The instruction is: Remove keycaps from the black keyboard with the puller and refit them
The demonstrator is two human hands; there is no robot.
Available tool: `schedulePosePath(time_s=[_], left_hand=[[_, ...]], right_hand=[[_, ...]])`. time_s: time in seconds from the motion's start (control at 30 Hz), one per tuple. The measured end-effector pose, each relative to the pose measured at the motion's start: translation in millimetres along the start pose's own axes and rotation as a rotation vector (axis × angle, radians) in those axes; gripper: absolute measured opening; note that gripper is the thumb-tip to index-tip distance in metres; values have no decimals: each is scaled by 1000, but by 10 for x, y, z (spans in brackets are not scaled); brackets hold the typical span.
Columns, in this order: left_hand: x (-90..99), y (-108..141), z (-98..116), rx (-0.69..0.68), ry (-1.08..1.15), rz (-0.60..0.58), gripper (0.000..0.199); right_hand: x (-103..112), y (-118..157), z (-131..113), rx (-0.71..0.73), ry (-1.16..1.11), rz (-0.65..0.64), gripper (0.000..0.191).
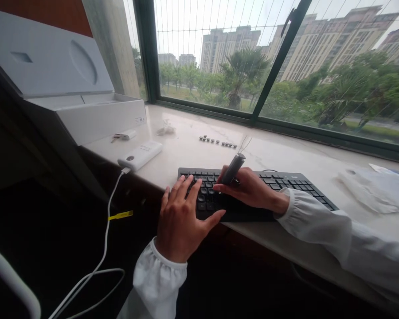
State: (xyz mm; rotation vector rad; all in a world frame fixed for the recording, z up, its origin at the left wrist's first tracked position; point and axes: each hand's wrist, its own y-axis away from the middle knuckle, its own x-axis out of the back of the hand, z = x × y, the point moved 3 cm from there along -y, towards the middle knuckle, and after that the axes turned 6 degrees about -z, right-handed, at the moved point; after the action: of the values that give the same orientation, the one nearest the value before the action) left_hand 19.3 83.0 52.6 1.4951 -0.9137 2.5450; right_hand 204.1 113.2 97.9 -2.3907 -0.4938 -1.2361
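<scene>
My right hand point(252, 190) gripped a slim grey wire-tipped keycap puller point(233, 168) between thumb and fingertips, upright over the black plastic keyboard point(286, 186) on the pale marble sill point(286, 155). My left hand point(179, 217) lay open, fingers spread on the keyboard's left keys.

No text, brand, number or sign could be read anywhere. The black keyboard point(252, 195) near the window carried key legends too small and blurred to make out. The white box point(99, 117) at far left bore a small dark label on its right end, illegible, and the yellow tag point(120, 215) on the white cable showed nothing readable.
</scene>
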Motion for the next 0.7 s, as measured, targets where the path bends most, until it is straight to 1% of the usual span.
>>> schedulePosePath(time_s=[0.3,0.47,0.7], left_hand=[[-34,8,-16,6,75,27,68],[-51,15,-30,13,91,23,69],[-46,20,-37,23,99,27,70]], right_hand=[[-14,-22,-54,38,74,-51,31],[-63,-22,-55,28,92,-34,25],[-128,-24,-27,111,211,-38,18]])
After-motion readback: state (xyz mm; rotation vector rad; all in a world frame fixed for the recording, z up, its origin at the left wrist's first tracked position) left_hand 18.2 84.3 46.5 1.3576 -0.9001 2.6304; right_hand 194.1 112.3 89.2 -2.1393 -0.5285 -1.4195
